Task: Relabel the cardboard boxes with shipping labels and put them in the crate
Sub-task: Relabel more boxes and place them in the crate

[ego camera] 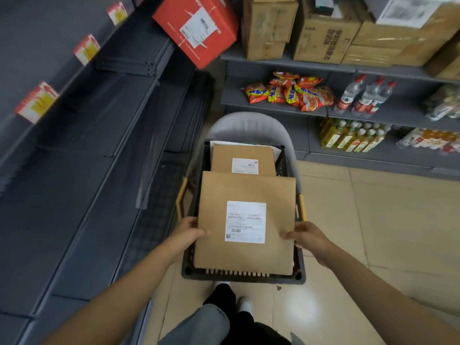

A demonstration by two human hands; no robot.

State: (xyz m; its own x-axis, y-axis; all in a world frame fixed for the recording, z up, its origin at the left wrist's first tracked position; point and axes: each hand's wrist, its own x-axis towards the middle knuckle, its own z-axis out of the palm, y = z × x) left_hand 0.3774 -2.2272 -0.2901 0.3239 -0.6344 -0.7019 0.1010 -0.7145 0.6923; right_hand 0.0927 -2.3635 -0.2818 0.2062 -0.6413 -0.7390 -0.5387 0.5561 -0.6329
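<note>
Tiled shop floor (348, 220) carries a dark crate (242, 276). Over its near end, left hand (185, 235) and right hand (307, 236) pinch opposite edges of a flat labelled cardboard box (246, 222): probably light, stiff, best held edgewise. Farther in lies another labelled box (242, 158).

Matt brown cardboard box (245, 192), white paper label (245, 221), dark plastic crate (242, 277), glossy floor tiles (348, 245)
</note>
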